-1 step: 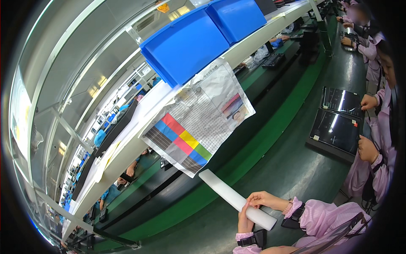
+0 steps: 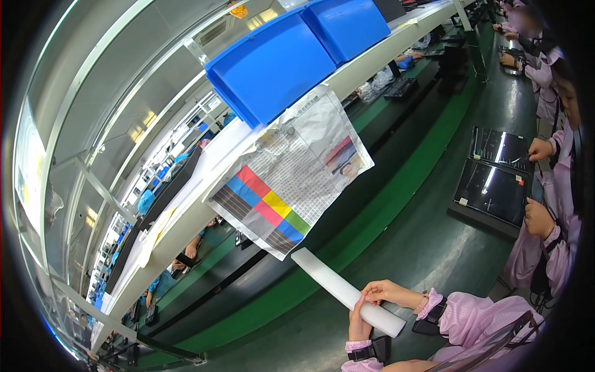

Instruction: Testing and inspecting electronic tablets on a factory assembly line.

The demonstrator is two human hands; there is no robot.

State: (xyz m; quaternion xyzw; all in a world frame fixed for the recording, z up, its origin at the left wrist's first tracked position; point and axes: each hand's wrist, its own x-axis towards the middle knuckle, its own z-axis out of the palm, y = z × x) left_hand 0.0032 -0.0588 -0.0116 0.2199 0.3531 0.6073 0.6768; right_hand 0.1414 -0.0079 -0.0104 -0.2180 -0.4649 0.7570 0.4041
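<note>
Both of my hands are low in the view, close together at a long white foam-like strip (image 2: 328, 274) on the dark green bench. My left hand (image 2: 357, 321) comes up from below, its fingers and thumb pressed together at the strip's near part. From the right reaches my right hand (image 2: 393, 293), thumb and forefinger pinched so its fingertips meet those of the left over the strip. Whatever lies between the fingertips is too small or covered to make out. Pink sleeves and black wrist straps show on both forearms.
A printed sheet with colour blocks (image 2: 297, 180) hangs from the white shelf (image 2: 155, 251), below blue bins (image 2: 273, 68). A green belt (image 2: 365, 232) runs along the bench. At right, a co-worker's hands touch black panels (image 2: 493, 192) on a dark block.
</note>
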